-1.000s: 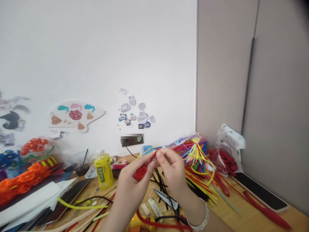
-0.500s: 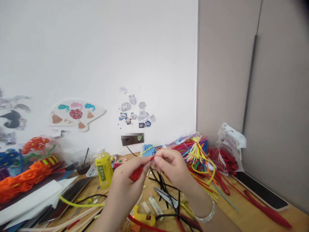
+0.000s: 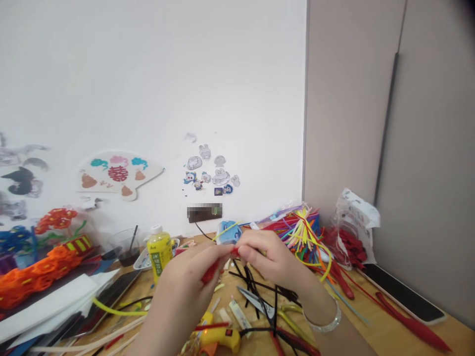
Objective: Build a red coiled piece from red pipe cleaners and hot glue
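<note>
Wooden table runs back to a white wall, grey panel boxing in the right; spare room's mostly upward. Left hand and right hand both have fingers pinched on a red fuzzy piece between them. Scissors, black strips and a yellow glue gun clutter the tabletop below. Fingers hide most of the piece, so can't make out its shape.

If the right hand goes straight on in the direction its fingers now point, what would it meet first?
The red piece that the right hand pinches is right at its fingers; just beyond, probably the left hand, though depth is unclear.
</note>
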Tool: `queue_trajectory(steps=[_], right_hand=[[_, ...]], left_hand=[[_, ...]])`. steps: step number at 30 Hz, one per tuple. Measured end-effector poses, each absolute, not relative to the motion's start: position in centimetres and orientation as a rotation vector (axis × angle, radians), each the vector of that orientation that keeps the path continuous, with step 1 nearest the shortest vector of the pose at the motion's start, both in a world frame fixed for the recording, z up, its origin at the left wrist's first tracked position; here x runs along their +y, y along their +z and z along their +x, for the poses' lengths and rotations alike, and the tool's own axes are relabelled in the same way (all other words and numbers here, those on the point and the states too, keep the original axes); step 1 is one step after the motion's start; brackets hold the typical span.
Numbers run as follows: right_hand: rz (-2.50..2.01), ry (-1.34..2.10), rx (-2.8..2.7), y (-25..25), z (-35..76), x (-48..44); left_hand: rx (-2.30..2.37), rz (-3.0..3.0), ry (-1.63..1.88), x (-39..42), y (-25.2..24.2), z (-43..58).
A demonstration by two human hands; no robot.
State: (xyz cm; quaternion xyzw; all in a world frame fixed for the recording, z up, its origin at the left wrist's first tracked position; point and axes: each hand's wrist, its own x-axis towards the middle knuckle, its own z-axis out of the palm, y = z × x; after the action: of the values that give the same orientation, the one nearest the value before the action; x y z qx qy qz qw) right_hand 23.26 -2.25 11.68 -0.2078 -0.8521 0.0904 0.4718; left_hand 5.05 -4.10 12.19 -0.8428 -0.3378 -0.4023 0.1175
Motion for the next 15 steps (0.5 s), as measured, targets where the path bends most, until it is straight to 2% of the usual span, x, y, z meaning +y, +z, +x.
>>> queue_trajectory(steps=[6, 15], right_hand=[[-0.516, -0.066, -2.227, 11.3, 23.6, -1.7], [-0.629, 0.096, -1.663, 10.1, 21.6, -0.9]], left_hand=[[-1.044, -2.439, -0.969, -4.4, 12.4, 5.5], [-0.966, -2.268, -1.143, -3.6, 11.0, 7.3]])
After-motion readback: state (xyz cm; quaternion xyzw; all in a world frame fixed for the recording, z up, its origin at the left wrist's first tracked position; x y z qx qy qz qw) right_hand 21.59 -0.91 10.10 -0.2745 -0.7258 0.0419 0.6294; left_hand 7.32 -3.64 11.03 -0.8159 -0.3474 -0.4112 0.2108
